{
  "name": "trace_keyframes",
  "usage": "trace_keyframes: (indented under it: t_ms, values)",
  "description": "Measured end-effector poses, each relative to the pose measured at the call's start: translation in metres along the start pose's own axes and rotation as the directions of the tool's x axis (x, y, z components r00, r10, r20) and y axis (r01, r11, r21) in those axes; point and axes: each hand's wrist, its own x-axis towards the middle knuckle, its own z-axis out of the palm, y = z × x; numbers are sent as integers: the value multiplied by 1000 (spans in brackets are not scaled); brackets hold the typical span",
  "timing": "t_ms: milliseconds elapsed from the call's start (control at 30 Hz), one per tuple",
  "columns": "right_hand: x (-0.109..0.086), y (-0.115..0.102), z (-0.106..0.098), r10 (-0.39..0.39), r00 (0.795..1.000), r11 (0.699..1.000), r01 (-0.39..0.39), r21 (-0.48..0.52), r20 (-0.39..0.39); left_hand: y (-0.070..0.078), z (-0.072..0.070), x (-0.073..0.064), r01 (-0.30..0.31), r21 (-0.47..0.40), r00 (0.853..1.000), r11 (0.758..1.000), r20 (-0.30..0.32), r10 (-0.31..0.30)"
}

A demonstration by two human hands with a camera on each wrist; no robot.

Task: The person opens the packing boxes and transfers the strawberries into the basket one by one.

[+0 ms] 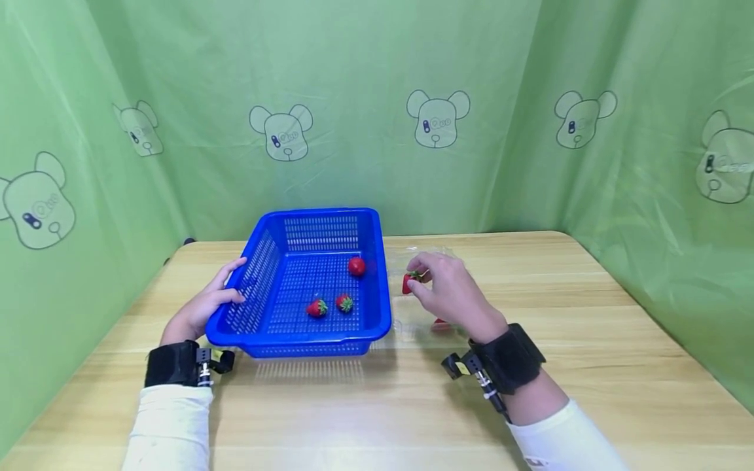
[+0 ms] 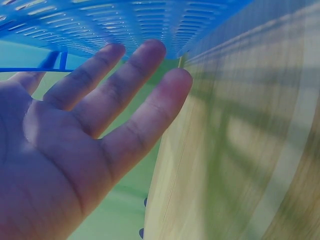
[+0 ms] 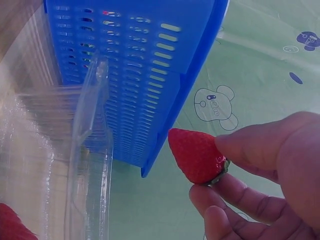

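A blue plastic basket (image 1: 377,320) stands tilted over the table, and inside it lie two strawberries (image 1: 316,308) and a round red fruit (image 1: 356,266). My left hand (image 1: 203,307) holds the basket's left rim, the thumb over the edge; in the left wrist view several fingers (image 2: 135,135) stretch beneath the slotted wall. Just right of the basket, my right hand (image 1: 450,291) pinches a strawberry (image 3: 197,156) between thumb and fingertips, its green cap towards the palm. Below that hand is a clear plastic box (image 3: 92,140) with another strawberry (image 3: 12,225) partly in view.
The wooden table (image 1: 559,327) carries the basket's shadow below its front side. Green curtains (image 1: 359,59) printed with bear heads enclose the back and both sides. The clear box stands close beside the basket's right wall.
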Motion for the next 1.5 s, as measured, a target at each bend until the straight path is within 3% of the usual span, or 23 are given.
trace_keyframes:
  t_ms: [133, 267, 433, 633, 733, 900, 1067, 1267, 1500]
  values:
    - [1, 6, 3, 15, 1000, 1000, -15, -8, 3, 1, 0, 0, 2, 4, 1000, 1000, 3, -2]
    - [2, 22, 13, 79, 991, 996, -75, -42, 107, 0, -1, 0, 1, 4, 1000, 1000, 2, -1]
    - [1, 40, 27, 163, 944, 985, -141, -95, 289, 0, 0, -1, 4, 0, 1000, 1000, 4, -4]
    - [0, 43, 35, 109, 907, 994, -97, -52, 408, 2, 0, -1, 0, -6, 1000, 1000, 4, 0]
    - [0, 43, 35, 114, 902, 993, -93, -72, 417, 2, 0, 0, 0, -2, 1000, 1000, 5, 0]
    - [2, 44, 36, 182, 902, 983, -161, -86, 391, 3, 0, -1, 4, 11, 1000, 1000, -3, -4]
    - [2, 45, 38, 218, 884, 976, -197, -95, 414, 2, 0, -1, 3, 11, 1000, 1000, -1, -3]
    - [3, 46, 39, 209, 891, 977, -173, -124, 403, 0, -1, 0, -3, -12, 1000, 1000, -3, 3]
    - [3, 45, 38, 290, 860, 956, -279, -89, 420, 1, -1, 0, -1, -10, 1000, 1000, 1, 1]
